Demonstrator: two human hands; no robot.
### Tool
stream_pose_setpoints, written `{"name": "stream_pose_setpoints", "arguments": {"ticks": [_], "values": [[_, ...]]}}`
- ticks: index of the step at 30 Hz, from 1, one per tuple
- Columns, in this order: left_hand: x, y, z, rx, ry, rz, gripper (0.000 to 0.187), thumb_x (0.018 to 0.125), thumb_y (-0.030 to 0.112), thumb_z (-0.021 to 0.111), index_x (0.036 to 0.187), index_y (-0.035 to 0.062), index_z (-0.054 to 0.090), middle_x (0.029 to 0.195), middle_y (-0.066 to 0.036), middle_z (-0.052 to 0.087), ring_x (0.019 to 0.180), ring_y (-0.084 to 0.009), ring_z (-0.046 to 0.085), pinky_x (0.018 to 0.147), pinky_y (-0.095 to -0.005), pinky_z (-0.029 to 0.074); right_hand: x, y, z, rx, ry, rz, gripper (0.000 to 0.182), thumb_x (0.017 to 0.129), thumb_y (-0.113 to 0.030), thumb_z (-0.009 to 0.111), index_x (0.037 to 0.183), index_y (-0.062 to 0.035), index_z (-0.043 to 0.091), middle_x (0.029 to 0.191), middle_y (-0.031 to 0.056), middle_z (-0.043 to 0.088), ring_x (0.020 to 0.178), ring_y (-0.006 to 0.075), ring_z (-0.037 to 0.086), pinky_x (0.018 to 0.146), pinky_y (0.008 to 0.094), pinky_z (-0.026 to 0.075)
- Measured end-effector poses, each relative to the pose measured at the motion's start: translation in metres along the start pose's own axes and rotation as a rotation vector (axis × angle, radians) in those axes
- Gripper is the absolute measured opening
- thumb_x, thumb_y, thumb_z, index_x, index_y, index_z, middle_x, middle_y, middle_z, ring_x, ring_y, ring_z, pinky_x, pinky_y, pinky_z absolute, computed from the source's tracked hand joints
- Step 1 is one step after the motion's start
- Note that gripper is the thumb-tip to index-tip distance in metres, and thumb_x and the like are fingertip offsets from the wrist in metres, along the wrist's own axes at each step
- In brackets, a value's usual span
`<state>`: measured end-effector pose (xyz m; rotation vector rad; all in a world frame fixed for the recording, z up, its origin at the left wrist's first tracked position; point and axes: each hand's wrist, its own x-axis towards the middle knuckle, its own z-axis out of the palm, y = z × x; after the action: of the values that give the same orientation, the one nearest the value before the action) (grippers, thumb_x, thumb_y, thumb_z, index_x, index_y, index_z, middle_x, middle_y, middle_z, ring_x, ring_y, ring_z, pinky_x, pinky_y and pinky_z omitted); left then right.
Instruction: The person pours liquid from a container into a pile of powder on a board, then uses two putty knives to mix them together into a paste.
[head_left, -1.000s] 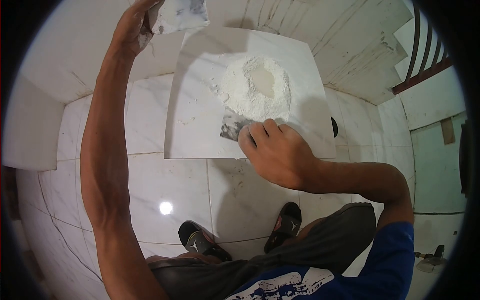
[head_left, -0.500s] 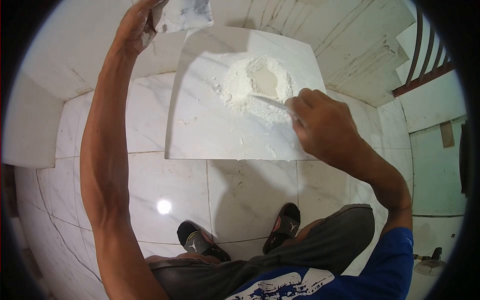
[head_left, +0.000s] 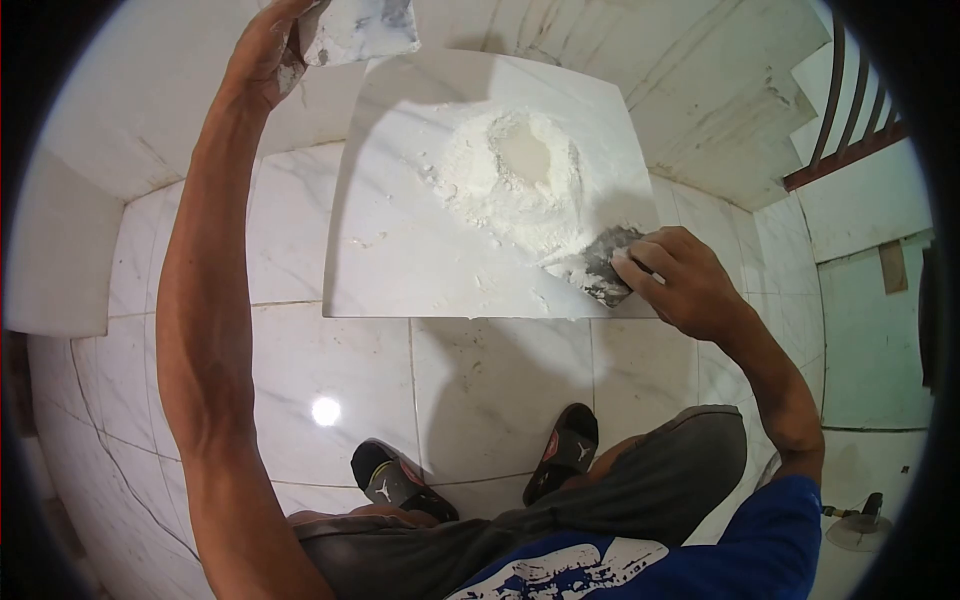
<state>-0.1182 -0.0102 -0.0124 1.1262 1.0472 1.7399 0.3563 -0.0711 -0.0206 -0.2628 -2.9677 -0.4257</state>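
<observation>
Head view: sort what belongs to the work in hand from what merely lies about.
In use:
white powder mound; pale pool; white board; smeared plate, left hand; dark blade, right hand.

Lying about:
thin floor cable; round object, lower right.

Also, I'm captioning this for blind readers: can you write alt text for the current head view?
The right hand holds a dark, powder-smeared scraper at the edge of white powder ringing a pale pool on a white board; the left hand holds a white-smeared flat piece.
</observation>
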Motion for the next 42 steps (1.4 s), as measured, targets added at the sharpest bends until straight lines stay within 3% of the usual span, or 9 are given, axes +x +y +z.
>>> {"name": "stream_pose_setpoints", "arguments": {"ticks": [11, 14, 20, 23, 26, 30, 38, 39, 42], "values": [[0.002, 0.003, -0.005, 0.021, -0.069, 0.039, 0.063, 0.091, 0.022, 0.067, 0.143, -0.0007, 0.038, 0.081, 0.007, 0.053, 0.058, -0.0001, 0.044, 0.049, -0.0152, 0.038, 0.042, 0.025, -0.008, -0.032, 0.053, 0.038, 0.021, 0.080, -0.009, 0.064, 0.101, -0.0068, 0.067, 0.096, 0.0059, 0.061, 0.093, 0.0239, 0.059, 0.086, 0.0393, 0.048], [0.016, -0.008, -0.021, -0.096, -0.102, -0.009, 0.037, 0.095, 0.025, 0.063, 0.124, 0.0033, 0.059, 0.107, -0.002, 0.066, 0.087, -0.0107, 0.065, 0.069, -0.0270, 0.052, 0.057, 0.036, -0.020, 0.021, 0.034, 0.091, 0.016, 0.082, -0.006, 0.064, 0.098, -0.0068, 0.067, 0.093, 0.0058, 0.061, 0.091, 0.0247, 0.059, 0.083, 0.0395, 0.048], [0.017, -0.005, -0.016, -0.065, -0.065, -0.044, 0.038, 0.096, 0.024, 0.060, 0.127, 0.0017, 0.058, 0.111, -0.004, 0.066, 0.091, -0.0115, 0.065, 0.071, -0.0260, 0.052, 0.077, 0.048, -0.036, 0.110, 0.057, 0.102, 0.012, 0.086, -0.004, 0.064, 0.098, -0.0053, 0.065, 0.088, 0.0075, 0.061, 0.085, 0.0284, 0.059, 0.075, 0.0396, 0.050], [0.010, 0.000, -0.014, 0.024, -0.077, 0.065, 0.071, 0.091, 0.022, 0.068, 0.147, -0.0029, 0.032, 0.088, 0.004, 0.055, 0.064, -0.0015, 0.047, 0.054, -0.0167, 0.042, 0.082, 0.049, -0.048, 0.081, 0.085, 0.126, 0.013, 0.088, -0.004, 0.063, 0.100, -0.0033, 0.064, 0.088, 0.0101, 0.061, 0.083, 0.0315, 0.060, 0.072, 0.0407, 0.050], [0.003, 0.003, -0.004, -0.016, -0.014, 0.056, 0.074, 0.090, 0.022, 0.069, 0.148, -0.0031, 0.031, 0.093, 0.002, 0.057, 0.068, -0.0032, 0.049, 0.056, -0.0177, 0.044, 0.087, 0.043, -0.064, 0.046, 0.166, 0.170, 0.013, 0.089, -0.005, 0.062, 0.101, -0.0007, 0.063, 0.088, 0.0135, 0.062, 0.080, 0.0349, 0.060, 0.071, 0.0418, 0.050], [0.058, -0.049, -0.067, -0.386, -0.068, -0.026, 0.056, 0.093, 0.021, 0.065, 0.139, -0.0015, 0.043, 0.102, -0.002, 0.062, 0.078, -0.0083, 0.057, 0.065, -0.0219, 0.048, 0.094, 0.035, -0.069, 0.093, 0.344, 0.237, 0.013, 0.091, -0.007, 0.061, 0.100, 0.0020, 0.061, 0.086, 0.0179, 0.061, 0.076, 0.0384, 0.059, 0.071, 0.0434, 0.050], [0.020, -0.009, -0.028, 0.040, -0.073, -0.085, 0.040, 0.096, 0.026, 0.060, 0.130, 0.0035, 0.058, 0.110, -0.001, 0.067, 0.087, -0.0092, 0.065, 0.070, -0.0249, 0.051, 0.099, 0.026, -0.050, 0.385, 0.316, 0.577, 0.015, 0.090, -0.008, 0.063, 0.098, 0.0042, 0.060, 0.082, 0.0214, 0.061, 0.075, 0.0401, 0.062, 0.070, 0.0452, 0.050], [0.020, -0.007, -0.025, 0.045, -0.059, -0.084, 0.040, 0.096, 0.026, 0.060, 0.130, 0.0039, 0.058, 0.109, 0.000, 0.067, 0.086, -0.0088, 0.064, 0.068, -0.0244, 0.051, 0.094, 0.028, -0.050, 0.117, 0.232, 0.323, 0.015, 0.088, -0.007, 0.064, 0.096, 0.0047, 0.060, 0.084, 0.0200, 0.061, 0.077, 0.0382, 0.062, 0.070, 0.0435, 0.051], [0.016, -0.010, -0.017, 0.043, -0.020, -0.081, 0.040, 0.096, 0.027, 0.060, 0.130, 0.0047, 0.058, 0.107, 0.001, 0.067, 0.084, -0.0078, 0.063, 0.065, -0.0230, 0.050, 0.081, 0.036, -0.050, -0.176, 0.306, 0.224, 0.016, 0.085, -0.005, 0.065, 0.097, 0.0047, 0.062, 0.087, 0.0175, 0.061, 0.076, 0.0353, 0.061, 0.069, 0.0426, 0.051]]}}
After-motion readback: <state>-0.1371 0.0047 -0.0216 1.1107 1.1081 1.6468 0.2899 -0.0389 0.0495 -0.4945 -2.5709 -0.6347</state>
